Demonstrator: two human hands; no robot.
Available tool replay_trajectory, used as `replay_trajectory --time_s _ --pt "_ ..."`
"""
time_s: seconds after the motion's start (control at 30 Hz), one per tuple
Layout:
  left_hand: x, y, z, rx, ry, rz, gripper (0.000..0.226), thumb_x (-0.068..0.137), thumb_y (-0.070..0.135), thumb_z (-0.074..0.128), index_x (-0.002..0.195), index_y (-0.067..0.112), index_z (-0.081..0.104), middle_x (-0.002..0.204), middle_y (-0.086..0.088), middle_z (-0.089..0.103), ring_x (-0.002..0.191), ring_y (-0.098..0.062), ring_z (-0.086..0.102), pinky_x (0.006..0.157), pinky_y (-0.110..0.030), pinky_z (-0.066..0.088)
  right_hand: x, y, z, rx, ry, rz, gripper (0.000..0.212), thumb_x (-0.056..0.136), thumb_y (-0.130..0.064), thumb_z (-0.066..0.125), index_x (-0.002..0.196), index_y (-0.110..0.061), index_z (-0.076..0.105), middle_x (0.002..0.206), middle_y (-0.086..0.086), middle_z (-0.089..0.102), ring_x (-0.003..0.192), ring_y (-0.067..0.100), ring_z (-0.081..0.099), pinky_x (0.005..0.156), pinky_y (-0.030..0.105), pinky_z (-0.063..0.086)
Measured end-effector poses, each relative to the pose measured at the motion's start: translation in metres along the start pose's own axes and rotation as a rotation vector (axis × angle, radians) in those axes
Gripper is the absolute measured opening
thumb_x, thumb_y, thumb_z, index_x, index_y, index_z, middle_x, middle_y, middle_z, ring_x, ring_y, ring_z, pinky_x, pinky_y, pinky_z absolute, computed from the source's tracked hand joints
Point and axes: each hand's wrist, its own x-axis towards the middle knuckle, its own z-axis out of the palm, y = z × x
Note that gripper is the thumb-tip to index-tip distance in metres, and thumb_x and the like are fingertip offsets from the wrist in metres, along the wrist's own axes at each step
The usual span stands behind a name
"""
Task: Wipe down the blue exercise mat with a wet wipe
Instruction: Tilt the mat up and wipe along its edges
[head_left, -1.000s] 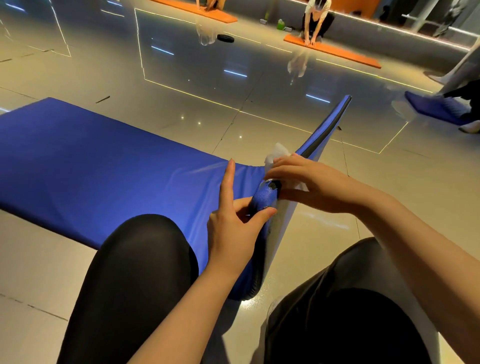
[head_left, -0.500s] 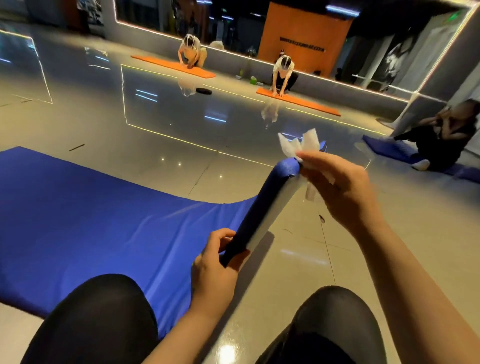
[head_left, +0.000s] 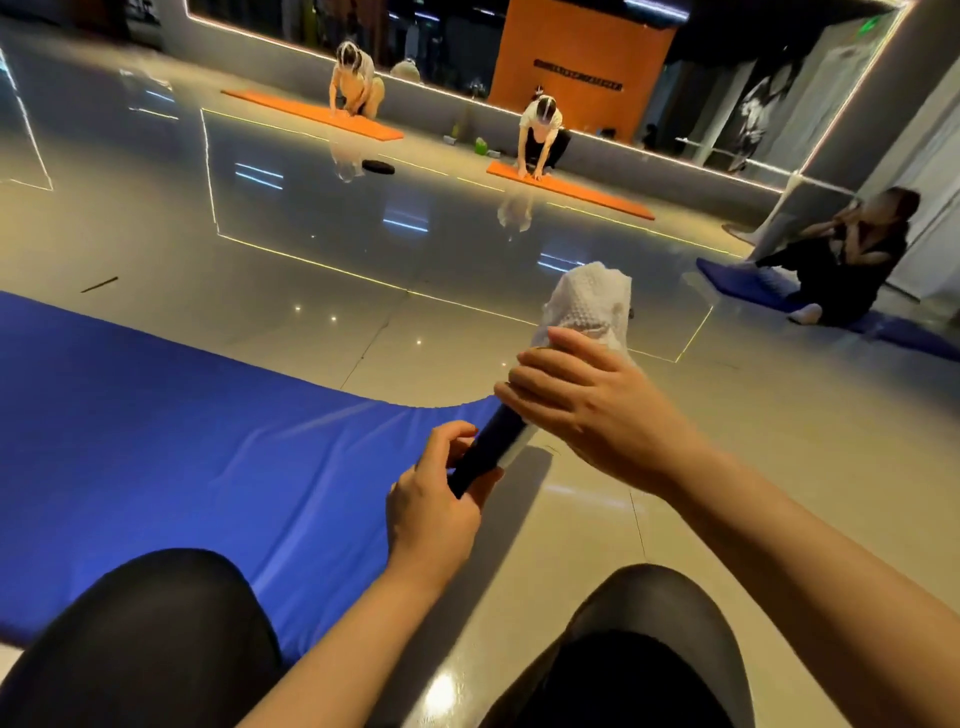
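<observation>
A glossy beige tiled floor (head_left: 415, 260) fills the room, mirroring ceiling lights and crossed by thin glowing lines. A lit strip runs along the base of the far wall, which is partly mirror, and an orange panel (head_left: 582, 57) stands behind it.

Toward the far edge of the floor lie two orange mats (head_left: 311, 114) (head_left: 587, 195), each with a person kneeling at it (head_left: 356, 83) (head_left: 543, 135). A small dark disc (head_left: 378, 167) sits on the floor between them, and a green bottle-like object (head_left: 480, 145) stands by the far wall. At the right edge of the floor another person in black (head_left: 841, 260) sits on a second blue mat (head_left: 753, 283).

The blue exercise mat (head_left: 156, 441) lies flat across the left side of the floor, reaching the wearer's black-clad left knee (head_left: 140, 649). Its near right edge is lifted off the floor and rises between the hands. The left hand (head_left: 436, 504) grips that raised edge low down, fingers curled over it and thumb on the other side. The right hand (head_left: 597, 410) is higher up the same edge, fingers wrapped round it with the wet wipe (head_left: 587, 306), white and dimpled, bunched under them and standing out above the knuckles. The mat's top corner is hidden behind wipe and hand. The right knee (head_left: 649, 649) sits on bare floor beside the mat.
</observation>
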Motion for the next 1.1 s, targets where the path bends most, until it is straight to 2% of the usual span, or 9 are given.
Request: replay_trajectory --time_s 0.13,0.27,0.47,0.57,0.67,0.8,0.87,1.0,1.1 --pt "-0.002 -0.032 -0.004 0.108 -0.142 -0.038 0.063 0.083 0.024 0.076 0.136 0.03 0.042 0.111 0.016 0.053 0.099 -0.007 0.056 0.076 -0.035 0.051 0.004 0.015 0.01 0.09 0.064 0.038 0.031 0.081 -0.013 0.067 0.111 -0.012 0.072 0.107 0.011 0.07 0.099 0.033 0.066 0.096 0.046 0.048" --pt "-0.019 -0.078 -0.031 0.5 -0.239 -0.234 0.062 0.084 0.019 0.071 0.138 0.025 0.042 0.14 0.002 0.045 0.116 -0.025 0.053 0.08 -0.041 0.046 -0.022 0.043 0.015 0.159 0.108 0.369 0.028 0.091 -0.027 0.052 0.106 -0.011 0.07 0.103 0.011 0.069 0.095 0.034 0.064 0.092 0.049 0.046" --pt "-0.002 -0.069 -0.037 0.696 -0.327 -0.233 0.043 0.095 0.023 0.057 0.136 0.025 0.046 0.112 -0.007 0.066 0.104 -0.035 0.058 0.082 -0.041 0.043 -0.079 0.045 0.026 0.208 0.155 0.587 0.026 0.088 -0.021 0.066 0.11 -0.008 0.066 0.106 0.011 0.069 0.099 0.032 0.062 0.097 0.045 0.041" --pt "0.01 -0.044 -0.039 0.804 -0.353 -0.116 0.041 0.097 0.032 0.055 0.137 0.032 0.046 0.117 -0.002 0.066 0.107 -0.032 0.059 0.082 -0.039 0.042 -0.125 0.043 0.033 0.266 0.045 0.758 0.041 0.087 -0.024 0.066 0.124 -0.007 0.06 0.12 0.013 0.065 0.114 0.034 0.057 0.111 0.046 0.027" --pt "0.022 -0.012 -0.043 0.831 -0.326 0.101 0.04 0.092 0.035 0.063 0.131 0.031 0.057 0.115 -0.002 0.069 0.106 -0.032 0.063 0.078 -0.041 0.046 -0.174 0.041 0.035 0.265 0.005 0.834 0.044 0.091 -0.037 0.054 0.126 -0.011 0.057 0.122 0.013 0.063 0.118 0.03 0.051 0.112 0.043 0.025" --pt "0.04 0.02 -0.05 0.792 -0.23 0.408 0.034 0.07 0.018 0.086 0.103 0.022 0.075 0.084 -0.009 0.074 0.073 -0.037 0.07 0.058 -0.041 0.049 -0.205 0.036 0.04 0.317 0.042 0.958 0.038 0.09 -0.04 0.049 0.117 -0.015 0.057 0.111 0.01 0.065 0.105 0.029 0.053 0.103 0.044 0.03" --pt "0.048 0.037 -0.052 0.771 -0.179 0.543 0.028 0.07 0.016 0.084 0.097 0.019 0.076 0.078 -0.01 0.073 0.064 -0.037 0.069 0.052 -0.042 0.051 -0.214 0.035 0.041 0.324 0.037 1.014 0.042 0.09 -0.042 0.046 0.113 -0.01 0.062 0.107 0.012 0.066 0.098 0.033 0.057 0.096 0.04 0.032" --pt "0.078 0.068 -0.037 0.758 -0.139 0.678 0.033 0.068 0.01 0.085 0.099 0.014 0.075 0.08 -0.012 0.073 0.068 -0.038 0.068 0.058 -0.042 0.05 -0.227 0.038 0.031 0.229 0.046 1.11 0.039 0.089 -0.039 0.045 0.103 -0.01 0.065 0.095 0.012 0.067 0.086 0.037 0.059 0.077 0.034 0.027" --pt "0.099 0.085 -0.014 0.714 -0.183 0.677 0.034 0.079 0.011 0.076 0.113 0.017 0.07 0.095 -0.01 0.074 0.087 -0.037 0.067 0.068 -0.039 0.042 -0.239 0.039 0.017 0.159 -0.018 1.158 0.03 0.086 -0.039 0.047 0.093 -0.015 0.063 0.084 0.009 0.064 0.078 0.037 0.057 0.069 0.029 0.016"
